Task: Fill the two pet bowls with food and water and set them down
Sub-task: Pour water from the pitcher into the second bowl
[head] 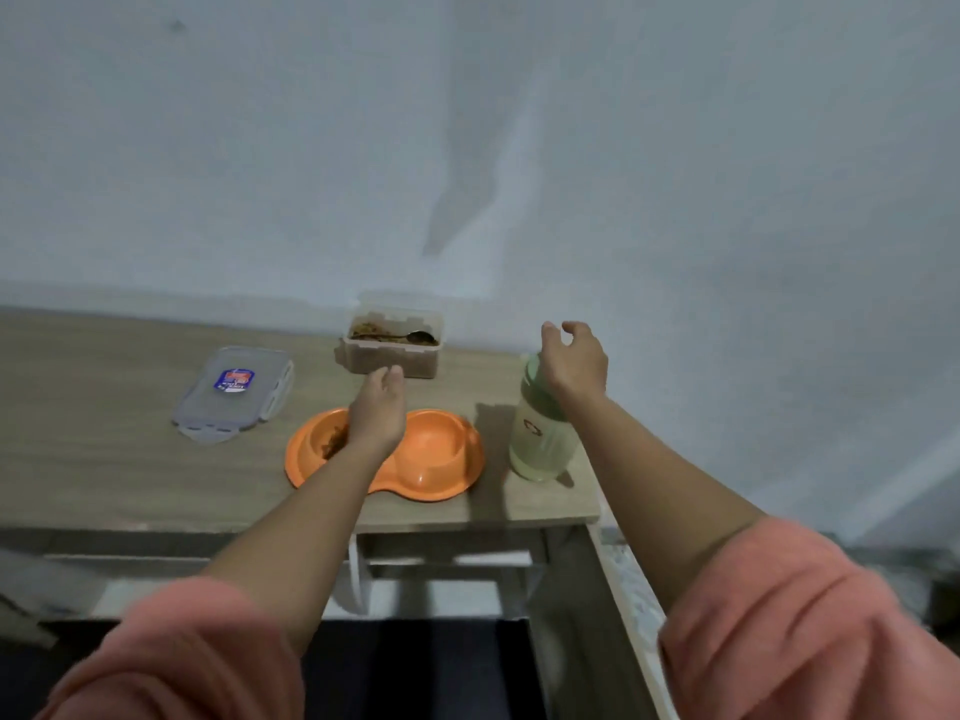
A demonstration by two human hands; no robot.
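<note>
An orange double pet bowl (431,459) lies on the wooden table (104,459) near its front edge. Its left well holds brown kibble, partly hidden by my arm; its right well looks empty. Behind it stands an open clear food container (393,350) of kibble with a spoon (410,336) lying in it. My left hand (376,413) hovers over the bowl's left well, fingers loosely apart, holding nothing. A pale green water bottle (543,433) stands upright to the right of the bowl. My right hand (574,358) is open just above the bottle's cap.
The container's clear lid (234,392) with a blue label lies flat at the left of the bowl. The bottle stands close to the table's right edge. A pale wall runs right behind the table. A lower shelf shows under the tabletop.
</note>
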